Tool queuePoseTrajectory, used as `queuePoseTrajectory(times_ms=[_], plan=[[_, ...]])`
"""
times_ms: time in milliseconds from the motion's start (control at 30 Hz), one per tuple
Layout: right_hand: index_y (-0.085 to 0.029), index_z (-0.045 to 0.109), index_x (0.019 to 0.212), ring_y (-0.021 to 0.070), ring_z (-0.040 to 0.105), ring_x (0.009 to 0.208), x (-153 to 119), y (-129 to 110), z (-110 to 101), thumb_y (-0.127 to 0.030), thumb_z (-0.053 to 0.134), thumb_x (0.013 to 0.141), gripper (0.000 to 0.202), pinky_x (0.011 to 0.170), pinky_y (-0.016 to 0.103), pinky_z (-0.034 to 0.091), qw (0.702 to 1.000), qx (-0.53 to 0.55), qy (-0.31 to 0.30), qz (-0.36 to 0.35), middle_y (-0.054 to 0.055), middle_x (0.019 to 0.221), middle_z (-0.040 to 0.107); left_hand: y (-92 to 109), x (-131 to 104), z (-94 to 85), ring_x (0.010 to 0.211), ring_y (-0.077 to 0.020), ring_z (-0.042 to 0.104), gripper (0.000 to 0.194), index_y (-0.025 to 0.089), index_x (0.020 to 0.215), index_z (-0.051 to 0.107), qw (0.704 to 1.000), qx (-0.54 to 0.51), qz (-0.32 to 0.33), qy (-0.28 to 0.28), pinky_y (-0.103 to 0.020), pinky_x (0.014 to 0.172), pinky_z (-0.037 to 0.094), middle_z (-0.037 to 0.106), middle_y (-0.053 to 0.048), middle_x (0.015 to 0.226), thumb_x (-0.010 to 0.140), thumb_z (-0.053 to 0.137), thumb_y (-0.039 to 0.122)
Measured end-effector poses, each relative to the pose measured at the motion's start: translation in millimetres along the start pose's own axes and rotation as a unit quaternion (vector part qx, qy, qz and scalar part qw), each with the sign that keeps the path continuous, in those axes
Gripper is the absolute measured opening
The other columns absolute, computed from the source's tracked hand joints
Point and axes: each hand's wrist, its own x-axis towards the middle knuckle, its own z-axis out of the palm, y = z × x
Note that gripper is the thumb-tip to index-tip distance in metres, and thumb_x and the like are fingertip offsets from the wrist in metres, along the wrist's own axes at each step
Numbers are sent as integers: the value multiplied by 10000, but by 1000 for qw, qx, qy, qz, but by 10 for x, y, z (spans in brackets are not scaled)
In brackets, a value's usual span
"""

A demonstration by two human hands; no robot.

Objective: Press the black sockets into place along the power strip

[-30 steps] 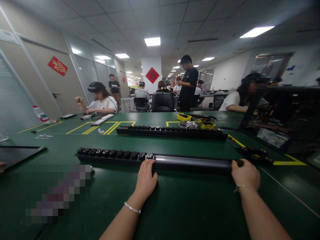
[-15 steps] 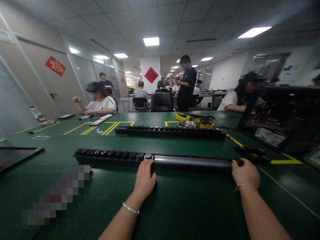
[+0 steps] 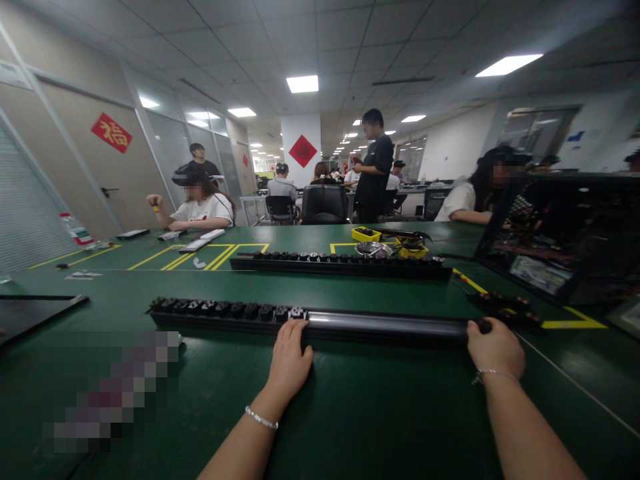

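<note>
Head cam has a long black rail (image 3: 387, 328) lying crosswise on the dark green counter (image 3: 395, 413), right in front of the wearer. Its left half carries a row of small chunky black blocks (image 3: 237, 310), and the last one, a block with a silvery-grey top (image 3: 299, 313), sits right where the bare, shiny right half starts. Left hand (image 3: 290, 357) has its fingertips on the rail by that silvery block, thumb spread on the near side; honestly can't tell if it's gripping or just resting. Right hand (image 3: 497, 348) is curled around a small dark rounded piece (image 3: 484, 325) by the rail's right end, mostly covered by the fingers so I can't make out what it is. Farther back there's a second black rail (image 3: 340, 268) with similar blocks along most of its length. Behind that sit a round shiny metal dish (image 3: 373, 249) and a small yellow bin (image 3: 365, 235). Past the right hand, a bunch of small dark parts (image 3: 511, 308) lies near a big black open-sided case (image 3: 570, 233).
</note>
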Motion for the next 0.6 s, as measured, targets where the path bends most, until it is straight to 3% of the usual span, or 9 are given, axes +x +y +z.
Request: queuePoseTrajectory(times_ms=[333, 600], plan=[[-103, 523, 1195, 338, 529, 995, 25, -2, -93, -480, 301, 827, 572, 727, 407, 419, 1000, -9, -28, 8, 216, 1069, 563, 25, 8, -21, 1223, -232, 403, 450, 186, 1168, 501, 1000, -3, 1, 3, -459, 1074, 310, 503, -86, 1227, 725, 483, 110], [-145, 558, 1146, 306, 540, 962, 123, 89, 14, -460, 356, 806, 505, 706, 374, 420, 1000, -19, 12, 7, 180, 1058, 580, 18, 5, -1, 1213, -226, 406, 458, 189, 1167, 494, 1000, -2, 8, 10, -457, 1074, 309, 500, -78, 1219, 718, 479, 98]])
